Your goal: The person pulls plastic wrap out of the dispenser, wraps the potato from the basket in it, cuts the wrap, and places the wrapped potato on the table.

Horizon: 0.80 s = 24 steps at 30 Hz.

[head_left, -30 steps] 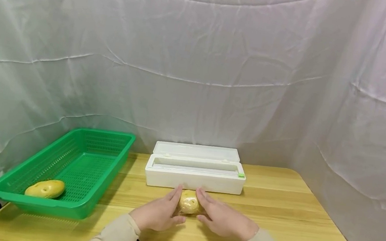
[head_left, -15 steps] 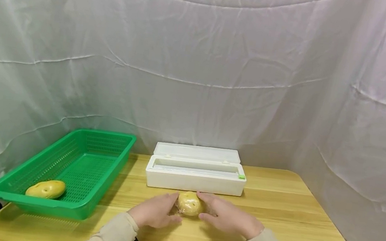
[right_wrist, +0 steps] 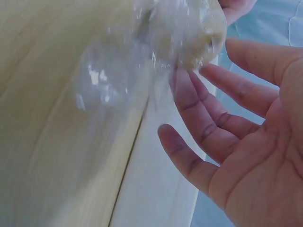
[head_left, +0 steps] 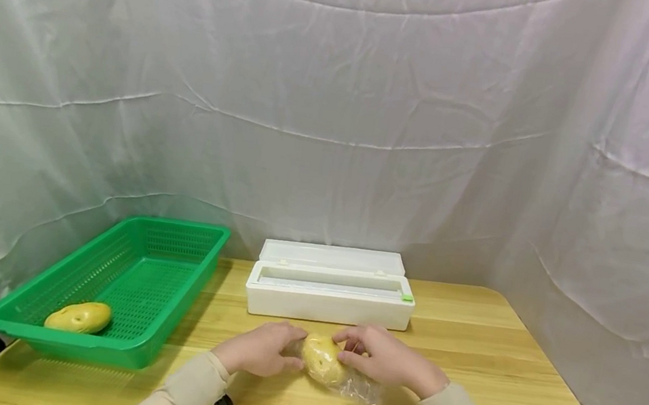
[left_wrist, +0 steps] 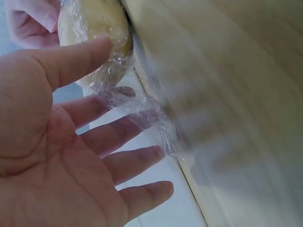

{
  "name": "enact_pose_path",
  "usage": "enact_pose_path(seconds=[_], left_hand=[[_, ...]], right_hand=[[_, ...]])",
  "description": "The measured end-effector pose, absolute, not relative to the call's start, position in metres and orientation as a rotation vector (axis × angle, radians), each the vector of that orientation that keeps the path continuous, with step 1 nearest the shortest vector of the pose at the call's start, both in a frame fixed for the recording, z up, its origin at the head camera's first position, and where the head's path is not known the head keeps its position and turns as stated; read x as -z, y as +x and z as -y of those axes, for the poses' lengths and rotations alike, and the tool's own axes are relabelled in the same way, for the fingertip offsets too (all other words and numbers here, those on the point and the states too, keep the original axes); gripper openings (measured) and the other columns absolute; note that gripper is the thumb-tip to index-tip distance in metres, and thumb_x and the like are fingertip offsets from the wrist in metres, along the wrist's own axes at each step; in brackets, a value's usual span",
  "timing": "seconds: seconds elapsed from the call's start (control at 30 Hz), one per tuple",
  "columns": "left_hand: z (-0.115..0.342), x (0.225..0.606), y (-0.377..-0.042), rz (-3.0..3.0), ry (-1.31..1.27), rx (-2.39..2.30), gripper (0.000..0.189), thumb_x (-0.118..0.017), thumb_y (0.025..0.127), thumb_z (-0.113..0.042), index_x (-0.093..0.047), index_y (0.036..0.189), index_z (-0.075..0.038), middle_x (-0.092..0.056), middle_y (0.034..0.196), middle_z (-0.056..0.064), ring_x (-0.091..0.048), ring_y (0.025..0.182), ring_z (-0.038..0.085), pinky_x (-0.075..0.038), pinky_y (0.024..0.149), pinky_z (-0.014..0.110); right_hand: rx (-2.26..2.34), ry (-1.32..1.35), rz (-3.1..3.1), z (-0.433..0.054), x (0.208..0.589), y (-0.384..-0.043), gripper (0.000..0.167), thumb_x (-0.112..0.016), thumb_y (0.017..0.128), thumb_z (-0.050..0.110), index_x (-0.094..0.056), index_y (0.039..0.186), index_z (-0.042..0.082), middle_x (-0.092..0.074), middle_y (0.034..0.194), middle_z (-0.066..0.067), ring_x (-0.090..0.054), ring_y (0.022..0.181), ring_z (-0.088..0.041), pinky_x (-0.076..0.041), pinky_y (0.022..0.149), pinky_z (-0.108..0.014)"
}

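Observation:
A potato (head_left: pixel 322 358) wrapped in clear plastic film lies on the table between the two hands, slanting down to the right. A loose tail of plastic film (head_left: pixel 361 389) spreads from its lower right end. At its left end, my left hand (head_left: pixel 265 350) is spread; in the left wrist view another twisted film end (left_wrist: pixel 151 113) lies across the extended fingers (left_wrist: pixel 130 163). My right hand (head_left: pixel 387 358) touches the potato's upper right side with loosely bent fingertips. In the right wrist view the fingers (right_wrist: pixel 199 111) are relaxed beside the film.
Just behind the hands stands a white cling film dispenser (head_left: pixel 329 309) with its lid raised and a green piece at its right end. To the left is a green basket (head_left: pixel 142 343) holding another potato (head_left: pixel 78 316). A grey curtain (head_left: pixel 334 128) surrounds the wooden table (head_left: pixel 509 391).
The wrapped potato has turned and shifted toward me, its film tail now showing at lower right. Both hands have loosened from its sides; the right fingers are more bent.

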<state>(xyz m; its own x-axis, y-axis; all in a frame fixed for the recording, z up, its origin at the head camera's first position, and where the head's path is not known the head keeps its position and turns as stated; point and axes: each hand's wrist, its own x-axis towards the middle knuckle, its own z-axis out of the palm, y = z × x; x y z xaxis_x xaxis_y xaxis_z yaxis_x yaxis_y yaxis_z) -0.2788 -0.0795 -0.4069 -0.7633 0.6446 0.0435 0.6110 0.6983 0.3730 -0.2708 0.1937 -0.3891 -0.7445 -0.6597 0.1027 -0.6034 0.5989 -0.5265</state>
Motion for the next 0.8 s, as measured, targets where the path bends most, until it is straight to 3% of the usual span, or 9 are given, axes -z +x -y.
enact_pose_path(seconds=[0.17,0.3,0.37,0.47,0.53,0.6,0.7,0.8], left_hand=[[0.081,0.407,-0.281,-2.772,1.050,-0.632,0.065,-0.075,0.101,-0.028,-0.053,0.154,0.001,-0.056,0.158,0.021,-0.045,0.152,0.048,-0.034,0.127,0.060],[0.080,0.406,-0.280,-2.817,1.053,-0.658,0.066,-0.078,0.099,-0.028,-0.053,0.155,-0.003,-0.055,0.158,0.023,-0.046,0.150,0.051,-0.039,0.124,0.063],[0.079,0.406,-0.279,-2.882,1.059,-0.647,0.064,-0.080,0.097,-0.027,-0.056,0.152,-0.005,-0.062,0.149,0.022,-0.057,0.141,0.046,-0.047,0.117,0.061],[0.077,0.404,-0.276,-2.974,1.057,-0.665,0.055,-0.084,0.094,-0.026,-0.062,0.140,-0.005,-0.070,0.125,0.017,-0.070,0.109,0.030,-0.061,0.096,0.047],[0.076,0.402,-0.275,-2.990,1.052,-0.712,0.047,-0.085,0.093,-0.023,-0.063,0.130,-0.006,-0.070,0.104,0.010,-0.065,0.086,0.017,-0.060,0.077,0.036],[0.075,0.399,-0.274,-2.937,1.063,-0.793,0.039,-0.084,0.094,-0.019,-0.062,0.124,-0.006,-0.070,0.090,0.005,-0.060,0.073,0.008,-0.054,0.066,0.027],[0.073,0.395,-0.272,-2.815,1.086,-0.876,0.031,-0.079,0.097,-0.012,-0.062,0.122,-0.008,-0.072,0.082,0.000,-0.060,0.068,0.002,-0.052,0.064,0.022],[0.073,0.395,-0.270,-2.732,1.085,-0.906,0.029,-0.075,0.099,-0.010,-0.064,0.125,-0.010,-0.076,0.089,0.000,-0.066,0.076,0.003,-0.055,0.071,0.023]], right_hand=[[0.855,-1.079,-2.697,-0.195,0.385,-0.269,0.029,-0.066,0.108,0.023,-0.074,0.125,0.001,-0.078,0.094,0.000,-0.067,0.084,-0.003,-0.057,0.076,-0.023],[0.856,-1.060,-2.690,-0.195,0.381,-0.266,0.025,-0.067,0.107,0.023,-0.076,0.119,0.003,-0.078,0.091,0.001,-0.064,0.079,-0.001,-0.055,0.072,-0.022],[0.843,-1.056,-2.697,-0.195,0.380,-0.265,0.021,-0.069,0.106,0.023,-0.075,0.115,0.006,-0.078,0.093,0.002,-0.065,0.081,0.000,-0.056,0.074,-0.022],[0.855,-1.022,-2.687,-0.195,0.379,-0.264,0.017,-0.075,0.102,0.023,-0.070,0.112,0.011,-0.077,0.097,0.002,-0.069,0.087,-0.003,-0.058,0.080,-0.024],[0.875,-1.002,-2.667,-0.195,0.380,-0.264,0.022,-0.079,0.099,0.022,-0.064,0.113,0.014,-0.076,0.100,0.002,-0.071,0.091,-0.006,-0.059,0.084,-0.026],[0.894,-0.986,-2.647,-0.195,0.382,-0.264,0.030,-0.081,0.098,0.022,-0.060,0.117,0.015,-0.076,0.100,0.001,-0.073,0.092,-0.008,-0.060,0.085,-0.026],[0.897,-0.988,-2.633,-0.194,0.384,-0.264,0.035,-0.081,0.098,0.023,-0.058,0.121,0.015,-0.077,0.097,0.003,-0.072,0.090,-0.005,-0.059,0.083,-0.026],[0.897,-0.984,-2.630,-0.192,0.385,-0.263,0.035,-0.081,0.098,0.025,-0.057,0.122,0.014,-0.077,0.093,0.006,-0.070,0.085,-0.002,-0.057,0.079,-0.025]])
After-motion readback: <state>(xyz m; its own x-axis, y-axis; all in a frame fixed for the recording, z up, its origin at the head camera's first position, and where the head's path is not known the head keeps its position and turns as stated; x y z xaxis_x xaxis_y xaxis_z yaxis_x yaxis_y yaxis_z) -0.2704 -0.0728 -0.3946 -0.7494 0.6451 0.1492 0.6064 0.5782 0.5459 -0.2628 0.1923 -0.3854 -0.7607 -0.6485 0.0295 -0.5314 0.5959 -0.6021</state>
